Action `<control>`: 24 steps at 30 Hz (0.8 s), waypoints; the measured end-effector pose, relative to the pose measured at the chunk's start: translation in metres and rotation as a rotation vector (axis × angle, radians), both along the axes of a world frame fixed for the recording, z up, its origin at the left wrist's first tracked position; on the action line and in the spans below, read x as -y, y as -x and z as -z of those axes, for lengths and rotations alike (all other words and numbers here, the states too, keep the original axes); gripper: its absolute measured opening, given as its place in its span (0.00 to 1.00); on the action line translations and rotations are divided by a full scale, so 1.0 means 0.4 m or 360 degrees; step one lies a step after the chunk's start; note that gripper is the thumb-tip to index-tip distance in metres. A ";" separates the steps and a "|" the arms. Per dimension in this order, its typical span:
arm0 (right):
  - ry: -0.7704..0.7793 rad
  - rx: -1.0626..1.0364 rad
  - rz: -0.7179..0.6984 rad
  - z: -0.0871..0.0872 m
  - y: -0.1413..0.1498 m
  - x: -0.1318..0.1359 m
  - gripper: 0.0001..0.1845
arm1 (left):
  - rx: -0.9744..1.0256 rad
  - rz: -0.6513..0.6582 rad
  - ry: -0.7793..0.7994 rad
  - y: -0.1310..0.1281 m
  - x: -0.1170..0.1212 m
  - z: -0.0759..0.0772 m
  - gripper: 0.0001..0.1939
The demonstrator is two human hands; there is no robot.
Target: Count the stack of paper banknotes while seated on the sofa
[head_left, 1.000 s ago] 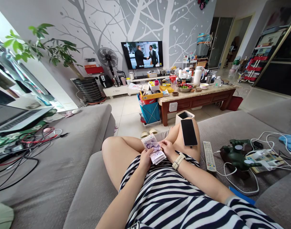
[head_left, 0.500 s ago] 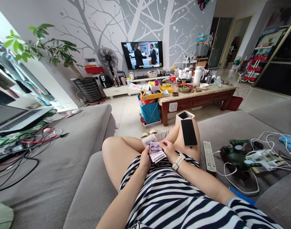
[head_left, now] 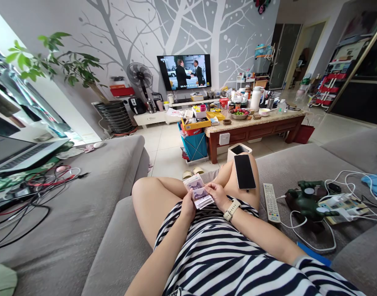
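A small stack of purple banknotes (head_left: 196,183) is held over my lap, the notes folded so that one part stands up and another lies toward me. My left hand (head_left: 187,204) is closed on the stack's left side, thumb on top. At the right edge, my right hand (head_left: 217,195) pinches a note between thumb and fingers, and its wrist carries a pale watch (head_left: 231,209). On my right knee lies a phone (head_left: 245,172) with a dark screen, close to my right hand but apart from it.
On the sofa at right are a remote control (head_left: 271,202), a dark green figure-like object (head_left: 308,201) and a power strip (head_left: 344,207) with white cables. Tangled cables (head_left: 37,189) and a laptop (head_left: 24,152) are at left. Ahead stands a cluttered coffee table (head_left: 253,129).
The front note in the stack has flipped or bent, so its portrait no longer shows. Both hands stay almost in the same place.
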State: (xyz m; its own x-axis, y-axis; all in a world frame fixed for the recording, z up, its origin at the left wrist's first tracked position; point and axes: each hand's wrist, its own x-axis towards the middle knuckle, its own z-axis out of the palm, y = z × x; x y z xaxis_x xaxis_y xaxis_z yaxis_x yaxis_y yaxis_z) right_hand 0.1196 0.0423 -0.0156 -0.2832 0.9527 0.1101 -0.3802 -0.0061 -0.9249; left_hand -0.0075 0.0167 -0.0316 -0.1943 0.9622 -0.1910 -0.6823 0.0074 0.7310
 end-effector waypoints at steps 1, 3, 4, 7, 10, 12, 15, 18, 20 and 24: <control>0.0002 -0.0002 0.0000 0.001 0.000 0.000 0.15 | 0.0003 0.0005 0.0004 0.000 0.001 -0.001 0.13; 0.0005 -0.0007 0.0001 0.003 0.001 -0.001 0.15 | 0.0010 0.0009 0.0012 -0.001 0.002 -0.003 0.13; 0.0006 -0.0008 0.0000 0.004 0.001 -0.002 0.15 | 0.0012 0.0009 0.0016 -0.002 0.002 -0.006 0.13; 0.0004 -0.0012 -0.0005 0.007 0.003 -0.005 0.15 | 0.0015 0.0003 0.0032 -0.006 0.004 -0.015 0.14; -0.0002 -0.0016 -0.0014 0.006 0.004 -0.005 0.14 | 0.0014 -0.0002 0.0051 -0.008 0.007 -0.024 0.14; -0.0008 -0.0016 -0.0025 0.003 0.004 -0.002 0.14 | 0.0010 -0.0004 0.0059 -0.009 0.009 -0.028 0.14; -0.0006 -0.0001 -0.0054 0.000 0.004 0.001 0.15 | 0.0001 -0.0007 0.0057 -0.009 0.012 -0.030 0.13; 0.0004 0.0020 -0.0061 0.004 0.005 -0.002 0.16 | -0.0011 0.0005 0.0050 -0.010 0.014 -0.029 0.13; 0.0010 0.0026 -0.0036 0.009 0.006 -0.006 0.17 | -0.0022 0.0014 0.0050 -0.011 0.014 -0.029 0.13; 0.0045 0.0024 0.0055 0.015 0.009 -0.014 0.17 | -0.0066 0.0024 0.0056 -0.008 0.018 -0.031 0.12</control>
State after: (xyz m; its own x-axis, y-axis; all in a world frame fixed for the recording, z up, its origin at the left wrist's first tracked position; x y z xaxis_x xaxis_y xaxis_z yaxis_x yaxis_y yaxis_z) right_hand 0.1160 0.0481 -0.0215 -0.2514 0.9647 0.0788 -0.3668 -0.0196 -0.9301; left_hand -0.0042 0.0093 -0.0193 -0.1880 0.9579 -0.2170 -0.6508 0.0440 0.7580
